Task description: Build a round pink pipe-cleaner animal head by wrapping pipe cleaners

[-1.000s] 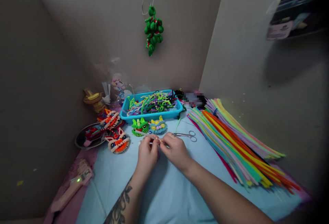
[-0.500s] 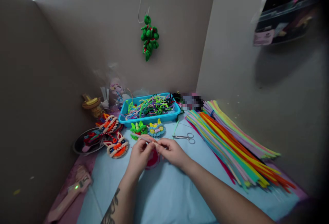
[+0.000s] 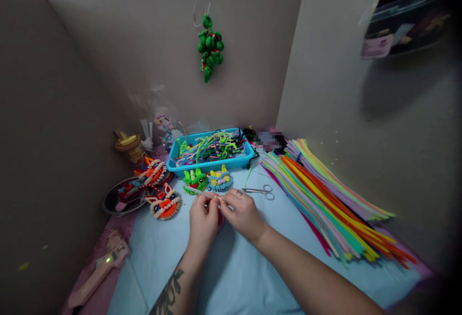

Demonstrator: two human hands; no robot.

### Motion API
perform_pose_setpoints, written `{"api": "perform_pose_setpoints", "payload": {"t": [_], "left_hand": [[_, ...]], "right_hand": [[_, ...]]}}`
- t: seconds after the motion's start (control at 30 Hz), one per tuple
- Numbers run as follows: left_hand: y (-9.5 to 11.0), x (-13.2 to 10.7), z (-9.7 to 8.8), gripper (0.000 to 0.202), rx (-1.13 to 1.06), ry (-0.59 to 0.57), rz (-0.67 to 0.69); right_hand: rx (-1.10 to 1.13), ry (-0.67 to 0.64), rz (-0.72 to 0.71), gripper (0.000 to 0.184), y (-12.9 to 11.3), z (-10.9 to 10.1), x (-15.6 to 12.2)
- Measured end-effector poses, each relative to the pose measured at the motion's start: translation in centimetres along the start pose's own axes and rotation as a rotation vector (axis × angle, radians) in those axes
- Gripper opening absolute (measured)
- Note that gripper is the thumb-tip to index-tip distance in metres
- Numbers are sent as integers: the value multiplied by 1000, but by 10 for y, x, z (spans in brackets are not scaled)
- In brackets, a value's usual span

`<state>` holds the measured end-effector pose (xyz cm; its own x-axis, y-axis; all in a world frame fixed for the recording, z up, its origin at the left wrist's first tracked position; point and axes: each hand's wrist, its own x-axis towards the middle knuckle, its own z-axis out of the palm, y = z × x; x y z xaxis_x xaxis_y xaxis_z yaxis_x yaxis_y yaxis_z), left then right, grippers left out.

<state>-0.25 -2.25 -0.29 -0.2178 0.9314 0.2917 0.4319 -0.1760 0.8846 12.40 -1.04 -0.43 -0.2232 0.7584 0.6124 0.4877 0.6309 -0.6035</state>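
My left hand (image 3: 202,219) and my right hand (image 3: 241,213) meet at the fingertips over the light blue cloth (image 3: 231,267). Both pinch a thin pale pipe cleaner (image 3: 197,191) that sticks out to the left. A red piece (image 3: 220,217) shows between the hands, mostly hidden. Just beyond the hands lie a green pipe-cleaner figure (image 3: 195,180) and a blue and yellow one (image 3: 220,179). Small scissors (image 3: 260,190) lie to the right of my right hand.
A blue tray (image 3: 209,163) of pipe-cleaner scraps stands at the back. Long coloured pipe cleaners (image 3: 332,199) are piled on the right. Orange and white figures (image 3: 165,203) and a dark dish (image 3: 111,199) sit left. A pink glue gun (image 3: 97,271) lies near left. A green ornament (image 3: 209,47) hangs above.
The hands stayed together at the same spot, turning slightly while working the pale pipe cleaner. The red piece showed more half a second ago and is now mostly covered. The camera shifted a little.
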Motion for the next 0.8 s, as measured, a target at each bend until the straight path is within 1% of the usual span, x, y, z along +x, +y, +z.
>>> {"api": "perform_pose_setpoints", "payload": {"t": [0.07, 0.13, 0.23, 0.33, 0.37, 0.47, 0.57, 0.63, 0.7, 0.8], "left_hand": [[0, 0, 0, 15, 0, 33, -13], [1, 2, -2, 14, -20, 32, -25], [2, 7, -8, 15, -77, -16, -41], [3, 11, -13, 16, -132, -64, -40], [3, 11, -14, 16, -140, -84, -36], [4, 12, -16, 16, -156, -147, -37], [6, 11, -17, 19, -178, -205, -57], [8, 11, -16, 22, -169, -226, -53], [8, 11, -15, 19, -135, -199, -16], [8, 10, -13, 12, -62, -112, 41]], "right_hand": [[-77, 7, -32, 24, -1, 2, 0], [-44, 8, -16, 22, -1, 3, 0], [134, -1, 37, 14, 0, 3, 2], [269, -35, 82, 24, 3, 0, 3], [290, -53, 96, 24, 4, -1, 3], [304, -92, 146, 13, 5, -3, 4], [308, -93, 203, 18, 4, -4, 5], [323, -82, 217, 17, 4, -4, 5], [315, -68, 205, 15, 4, -4, 4], [249, -60, 151, 14, 6, -4, 2]]}}
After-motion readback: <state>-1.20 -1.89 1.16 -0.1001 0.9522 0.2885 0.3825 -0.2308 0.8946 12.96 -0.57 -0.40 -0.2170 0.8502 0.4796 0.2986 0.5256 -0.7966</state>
